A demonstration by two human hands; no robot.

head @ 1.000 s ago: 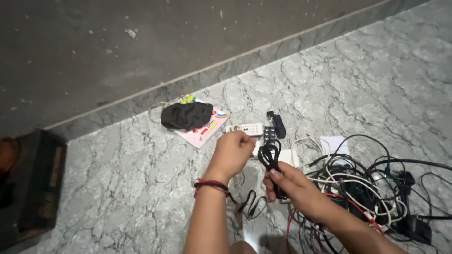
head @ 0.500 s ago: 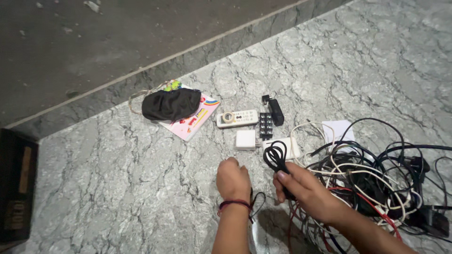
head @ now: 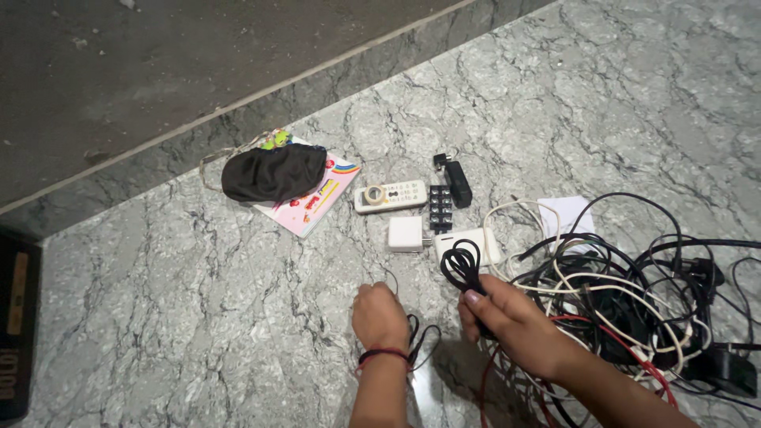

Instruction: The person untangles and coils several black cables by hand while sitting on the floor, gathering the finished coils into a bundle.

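Compared with a second ago, the left hand has dropped from the white remote to the marble floor close to the person's body. It now rests knuckles up, fingers curled together around a thin black cord that loops out beside the wrist, which wears a red thread band. The right hand has stayed almost in place. Its fingers and thumb are clamped on a coiled black cable, whose loops stand up above the thumb, just in front of a white power adapter.

Laid out on the floor beyond the hands are single items. There is one white remote control with one small roll of tape lying on its left end. Just right of it are one black terminal strip and one small black clip-like gadget. One square white charger plug sits touching the longer white adapter.

Further left, one black cloth pouch lies on top of one colourful children's booklet.

To the right, a large tangle of cables, black, white and red, too knotted to count, partly covers one white sheet of paper. A dark box shows at the left edge. A dark grey wall runs along the top.
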